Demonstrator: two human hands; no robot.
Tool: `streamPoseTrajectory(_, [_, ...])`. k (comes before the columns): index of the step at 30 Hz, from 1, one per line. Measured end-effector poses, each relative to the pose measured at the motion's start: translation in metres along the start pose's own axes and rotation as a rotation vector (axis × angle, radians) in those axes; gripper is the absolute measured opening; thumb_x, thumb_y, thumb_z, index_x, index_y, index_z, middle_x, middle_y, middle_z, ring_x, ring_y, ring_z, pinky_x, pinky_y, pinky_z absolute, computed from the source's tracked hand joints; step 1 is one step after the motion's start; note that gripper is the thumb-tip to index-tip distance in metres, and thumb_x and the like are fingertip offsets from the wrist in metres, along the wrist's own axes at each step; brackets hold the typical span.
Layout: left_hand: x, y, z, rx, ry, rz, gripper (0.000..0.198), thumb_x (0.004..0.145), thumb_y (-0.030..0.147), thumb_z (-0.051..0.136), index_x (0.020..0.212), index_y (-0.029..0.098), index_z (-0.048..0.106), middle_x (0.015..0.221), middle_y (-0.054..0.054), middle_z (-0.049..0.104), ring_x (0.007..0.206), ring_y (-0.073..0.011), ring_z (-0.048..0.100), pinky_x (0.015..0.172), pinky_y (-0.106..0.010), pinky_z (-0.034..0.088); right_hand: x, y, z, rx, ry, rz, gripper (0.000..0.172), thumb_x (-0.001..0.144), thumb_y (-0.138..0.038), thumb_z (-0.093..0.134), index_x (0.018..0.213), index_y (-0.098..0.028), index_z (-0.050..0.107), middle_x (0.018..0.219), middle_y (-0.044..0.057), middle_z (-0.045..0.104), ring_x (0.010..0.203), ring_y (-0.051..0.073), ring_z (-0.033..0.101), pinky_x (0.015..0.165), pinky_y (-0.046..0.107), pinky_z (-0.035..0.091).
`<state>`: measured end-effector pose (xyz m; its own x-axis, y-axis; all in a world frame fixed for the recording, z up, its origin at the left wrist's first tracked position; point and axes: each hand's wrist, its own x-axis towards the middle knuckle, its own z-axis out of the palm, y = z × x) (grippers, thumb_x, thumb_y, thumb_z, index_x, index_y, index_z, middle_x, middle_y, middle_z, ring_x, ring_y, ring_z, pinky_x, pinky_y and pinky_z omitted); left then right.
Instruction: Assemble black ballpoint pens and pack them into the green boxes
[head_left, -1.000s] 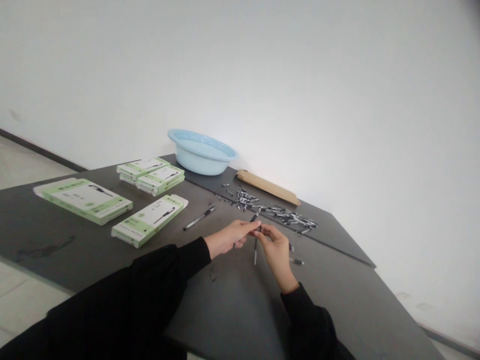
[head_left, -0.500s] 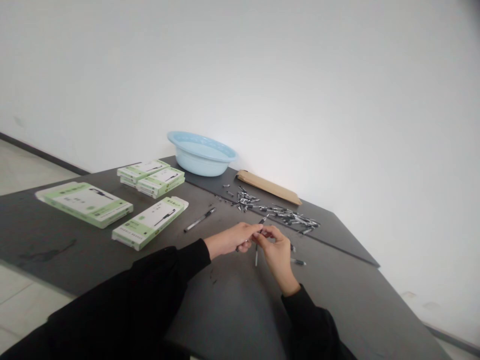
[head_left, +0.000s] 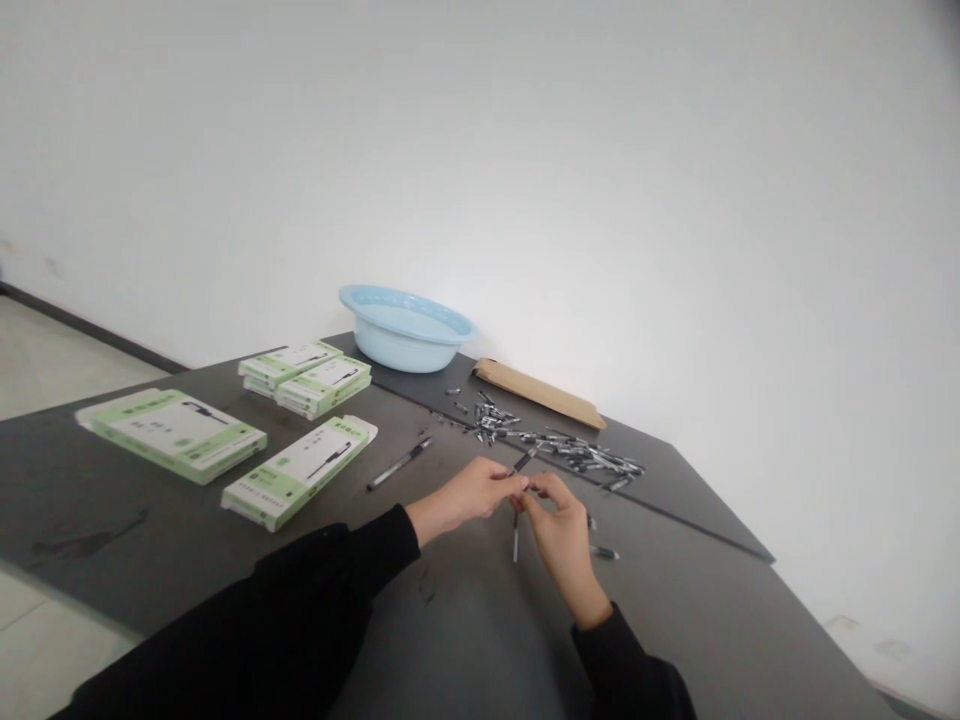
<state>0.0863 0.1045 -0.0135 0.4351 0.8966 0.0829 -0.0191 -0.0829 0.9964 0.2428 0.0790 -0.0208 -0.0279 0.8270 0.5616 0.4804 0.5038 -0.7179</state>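
Over the middle of the table, my left hand (head_left: 480, 490) is closed around a pen (head_left: 525, 459) with a dark grip, its thin end pointing up and to the right. My right hand (head_left: 559, 520) meets it at the fingertips in a pinch; what those fingers hold is too small and hidden to make out. Just below the hands shows a slim pale rod with a dark upper part (head_left: 516, 542), and I cannot tell whether it is held or lying. Partly behind my right hand lies a dark-ended pen piece (head_left: 604, 552). A whole pen (head_left: 400, 464) rests left of my hands.
Beyond my hands spreads a pile of black and clear pen parts (head_left: 592, 456). Behind it lies a brown paper packet (head_left: 538, 392). A light blue basin (head_left: 407, 345) stands against the wall. Green-and-white pen boxes (head_left: 300, 472) occupy the left side, several of them stacked (head_left: 322, 385).
The camera has tilted up a little, so everything sits lower in view. Both hands stay together at the pen, and the lower fingers of my left hand are now less visible.
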Motion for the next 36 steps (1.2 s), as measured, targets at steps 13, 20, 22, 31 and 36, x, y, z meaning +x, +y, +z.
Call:
streamPoseTrajectory(13, [-0.006,0.008,0.002,-0.063,-0.04,0.053,0.047,0.074,0.061,0.062,0.065,0.015,0.054,0.044,0.009,0.035,0.041,-0.0063,0.029,0.044,-0.023,0.019,0.003,-0.003,-0.003,0.029,0.082,-0.113,0.003,0.078,-0.019,0.065,0.076,-0.019,0.067,0.081,0.003,0.066,0.08,0.018,0.06,0.076,0.031,0.045])
streamPoseTrajectory(20, [-0.004,0.005,0.001,-0.238,-0.108,0.016,0.046,0.072,0.057,0.069,0.077,0.012,0.059,0.045,0.011,0.03,0.041,-0.0042,0.022,0.045,-0.023,0.014,0.001,-0.007,-0.005,0.008,0.097,-0.123,0.002,0.078,-0.02,0.066,0.077,-0.02,0.066,0.079,0.003,0.064,0.08,0.019,0.058,0.075,0.032,0.044])
streamPoseTrajectory(22, [-0.003,0.004,0.003,-0.248,-0.086,0.013,0.046,0.071,0.057,0.07,0.075,0.012,0.059,0.045,0.012,0.029,0.041,-0.0039,0.022,0.045,-0.024,0.013,0.001,-0.007,-0.005,0.009,0.095,-0.117,0.002,0.078,-0.021,0.066,0.077,-0.02,0.066,0.077,0.002,0.063,0.077,0.019,0.057,0.073,0.031,0.043])
streamPoseTrajectory(31, [0.001,-0.004,0.001,-0.312,-0.106,-0.028,0.043,0.068,0.051,0.074,0.063,0.014,0.053,0.044,0.01,0.031,0.04,-0.0032,0.024,0.045,-0.024,0.015,-0.002,-0.007,-0.002,-0.016,0.086,-0.115,0.009,0.08,-0.024,0.066,0.072,-0.02,0.065,0.073,0.001,0.062,0.073,0.017,0.057,0.07,0.03,0.044])
streamPoseTrajectory(36, [0.0,-0.004,0.002,-0.331,-0.095,-0.015,0.041,0.068,0.049,0.074,0.064,0.014,0.054,0.044,0.01,0.031,0.04,-0.0032,0.024,0.044,-0.024,0.014,-0.002,-0.002,-0.003,-0.072,0.092,-0.156,0.005,0.079,-0.022,0.067,0.075,-0.02,0.067,0.076,0.002,0.064,0.077,0.018,0.059,0.074,0.031,0.045])
